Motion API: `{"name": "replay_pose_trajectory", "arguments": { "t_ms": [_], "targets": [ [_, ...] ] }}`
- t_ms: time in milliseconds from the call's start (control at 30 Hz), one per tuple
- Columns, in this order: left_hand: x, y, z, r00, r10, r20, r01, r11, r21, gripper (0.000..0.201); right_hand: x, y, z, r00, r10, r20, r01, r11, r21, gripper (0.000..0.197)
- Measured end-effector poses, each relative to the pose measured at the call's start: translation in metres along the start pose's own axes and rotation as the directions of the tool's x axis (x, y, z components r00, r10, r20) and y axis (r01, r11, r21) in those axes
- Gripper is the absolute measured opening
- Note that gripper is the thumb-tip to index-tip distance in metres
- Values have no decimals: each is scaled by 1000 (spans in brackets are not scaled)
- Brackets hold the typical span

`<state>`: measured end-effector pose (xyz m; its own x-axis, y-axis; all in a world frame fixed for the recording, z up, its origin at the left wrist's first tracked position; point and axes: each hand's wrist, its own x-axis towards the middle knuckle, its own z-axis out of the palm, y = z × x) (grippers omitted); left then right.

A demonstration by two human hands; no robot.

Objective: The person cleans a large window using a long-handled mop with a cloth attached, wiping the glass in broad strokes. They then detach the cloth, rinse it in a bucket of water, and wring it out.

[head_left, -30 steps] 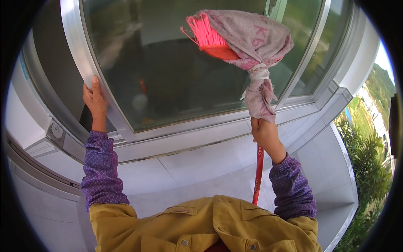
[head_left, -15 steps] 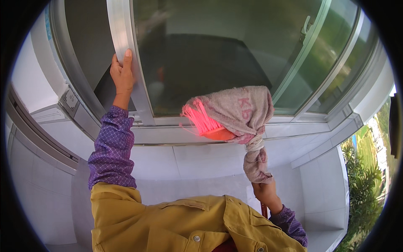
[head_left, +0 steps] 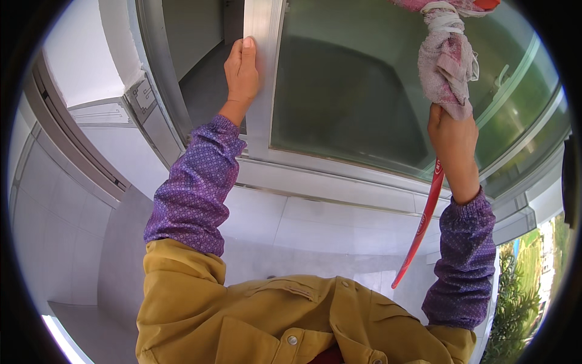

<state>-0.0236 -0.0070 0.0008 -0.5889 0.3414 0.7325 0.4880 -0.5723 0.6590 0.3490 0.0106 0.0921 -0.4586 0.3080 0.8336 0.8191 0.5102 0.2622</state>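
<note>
Broom [head_left: 432, 197] (cloth-wrapped) rises at two o'clock, clenched in the right hand [head_left: 453, 136]. At eleven, the left hand [head_left: 242, 77] grasps the window frame [head_left: 267, 73].

Our bare left grip [head_left: 241, 79] has its thumb [head_left: 248, 53] pointing up and its fingers [head_left: 232, 59] bent. Our bare right grip [head_left: 453, 134] is curled up tight. Our left arm [head_left: 195, 182] and right arm [head_left: 464, 255], both in purple patterned cloth, reach forward.
</note>
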Motion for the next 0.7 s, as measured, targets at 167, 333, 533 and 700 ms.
{"name": "replay_pose_trajectory", "arguments": {
  "t_ms": [167, 333, 533, 700],
  "targets": [
    [2, -8, -6, 998, 49, -27, -51, 997, -50, 47, -30, 15, -1, 911, -52, 410, 112, 986, -125, 10],
    [8, -19, -7, 1000, -14, -6, 12, 977, -212, 44, -86, -5, 13, 874, -199, 444, 216, 976, 12, 17],
    [11, -17, -11, 982, -186, 20, 183, 930, -318, 41, -195, -48, 60, 732, -197, 652, 187, 979, 87, 13],
    [0, 0, -2, 996, -83, -34, 73, 969, -236, 40, -212, -51, 51, 663, -309, 682, 4, 912, 410, 10]
  ]
}}
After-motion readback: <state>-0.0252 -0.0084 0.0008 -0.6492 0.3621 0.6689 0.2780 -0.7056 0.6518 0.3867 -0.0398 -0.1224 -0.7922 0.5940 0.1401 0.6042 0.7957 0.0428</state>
